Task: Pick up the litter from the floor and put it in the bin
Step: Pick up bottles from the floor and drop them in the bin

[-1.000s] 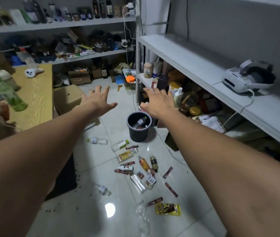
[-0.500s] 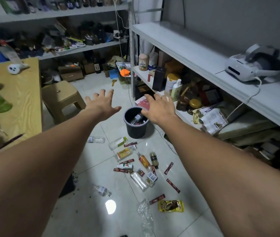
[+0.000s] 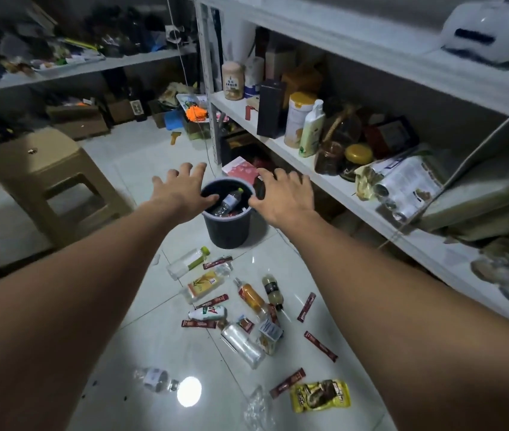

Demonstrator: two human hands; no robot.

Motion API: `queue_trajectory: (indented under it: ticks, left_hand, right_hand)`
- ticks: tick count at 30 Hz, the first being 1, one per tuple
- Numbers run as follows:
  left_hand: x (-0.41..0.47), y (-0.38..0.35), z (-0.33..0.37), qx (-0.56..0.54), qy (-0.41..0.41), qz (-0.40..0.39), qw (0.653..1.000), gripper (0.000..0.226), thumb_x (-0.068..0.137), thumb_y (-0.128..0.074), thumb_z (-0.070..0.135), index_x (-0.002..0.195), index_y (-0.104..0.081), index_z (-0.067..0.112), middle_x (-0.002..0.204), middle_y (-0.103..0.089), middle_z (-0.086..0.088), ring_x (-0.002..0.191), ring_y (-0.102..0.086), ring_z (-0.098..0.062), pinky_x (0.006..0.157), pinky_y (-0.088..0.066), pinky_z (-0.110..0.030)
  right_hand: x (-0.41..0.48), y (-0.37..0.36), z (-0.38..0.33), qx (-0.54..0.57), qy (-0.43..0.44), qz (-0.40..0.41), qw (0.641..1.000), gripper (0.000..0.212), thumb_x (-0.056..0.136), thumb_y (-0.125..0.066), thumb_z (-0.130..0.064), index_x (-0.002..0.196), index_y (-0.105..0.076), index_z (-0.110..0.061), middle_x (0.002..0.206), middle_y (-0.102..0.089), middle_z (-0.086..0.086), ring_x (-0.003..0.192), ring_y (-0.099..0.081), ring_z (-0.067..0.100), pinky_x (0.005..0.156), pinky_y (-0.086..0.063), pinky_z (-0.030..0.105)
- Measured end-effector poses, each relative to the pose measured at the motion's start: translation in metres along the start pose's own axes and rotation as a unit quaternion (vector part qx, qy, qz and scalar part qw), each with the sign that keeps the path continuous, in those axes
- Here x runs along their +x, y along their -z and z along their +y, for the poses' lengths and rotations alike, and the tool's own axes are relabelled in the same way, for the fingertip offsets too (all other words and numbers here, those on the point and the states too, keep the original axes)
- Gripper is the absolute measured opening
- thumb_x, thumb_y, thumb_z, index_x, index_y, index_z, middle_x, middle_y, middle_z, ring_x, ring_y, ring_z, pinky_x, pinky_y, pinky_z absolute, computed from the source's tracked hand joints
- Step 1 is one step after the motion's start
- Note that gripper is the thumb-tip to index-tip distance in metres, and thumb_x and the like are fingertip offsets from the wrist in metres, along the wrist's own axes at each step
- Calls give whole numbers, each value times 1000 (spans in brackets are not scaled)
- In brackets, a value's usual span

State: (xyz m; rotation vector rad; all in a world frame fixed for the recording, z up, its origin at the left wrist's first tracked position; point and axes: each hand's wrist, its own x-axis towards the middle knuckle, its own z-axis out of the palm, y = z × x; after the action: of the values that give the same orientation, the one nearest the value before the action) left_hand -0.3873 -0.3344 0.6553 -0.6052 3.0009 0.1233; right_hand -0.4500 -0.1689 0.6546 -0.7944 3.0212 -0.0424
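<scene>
Above one bin (image 3: 230, 231), two empty hands; left hand (image 3: 181, 194), right hand (image 3: 281, 199).

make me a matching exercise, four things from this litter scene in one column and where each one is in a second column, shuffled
Things:
1. round black plastic bin
2. yellow foil snack packet
3. beige plastic stool
4. white headset

Places:
A. top shelf, far right
B. floor, nearest the camera, below the right arm
C. floor, far left
D. floor, between the left hand and right hand

Pairs: 1-D, 2-B, 3-C, 4-A
</scene>
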Motion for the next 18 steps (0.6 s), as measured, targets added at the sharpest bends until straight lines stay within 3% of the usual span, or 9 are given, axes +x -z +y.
queue_trajectory:
  ticks: [9,18]
  left_hand:
    - [31,-279,1,6,-22,-37,999,79,92,-45,54,152,-2,24,159,-11,-7,142,-20,-32,113,-20,-54]
    - [37,-482,-13,18,-20,-76,997,80,92,-42,55,152,1,25,160,-3,-5,147,-9,-30,116,-13,-54]
  right_hand:
    - [27,-247,35,-14,-12,-21,1000,65,95,-38,-53,152,-21,-27,150,-35,8,137,-32,30,111,-20,47]
    - [31,-440,42,-22,-2,-18,1000,67,95,-38,-53,153,-17,-28,152,-32,8,137,-31,30,112,-21,47]
